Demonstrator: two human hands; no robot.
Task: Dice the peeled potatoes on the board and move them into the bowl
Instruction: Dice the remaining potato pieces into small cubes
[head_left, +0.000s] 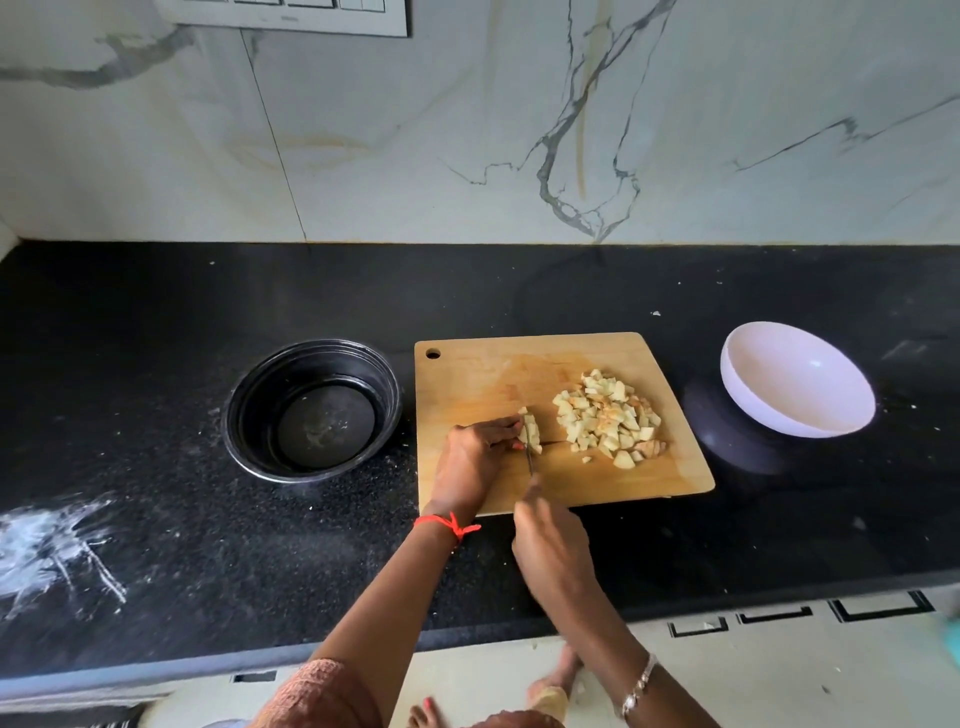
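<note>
The black countertop (156, 519) runs the whole width, dusted white at its left end. On it lies the wooden board (478, 374). To the left of the board is a black bowl (244, 395) showing only a smeared bottom. To its right, apart from it, a white bowl (800, 415) tilts toward the board, with no potato in it yet.

The diced potato (605, 415) sits heaped on the right half of the board. The right hand (550, 551) comes in over the near edge, curled round the knife (530, 462). The handle is swallowed by the fist, and the blade shows only as a thin dark line, seemingly edge-on. The left hand (470, 462) bends its fingertips down on a last potato piece (531, 434), pinning it to the board left of the heap. Much of that piece is hidden under the fingers, with the blade right against it.
</note>
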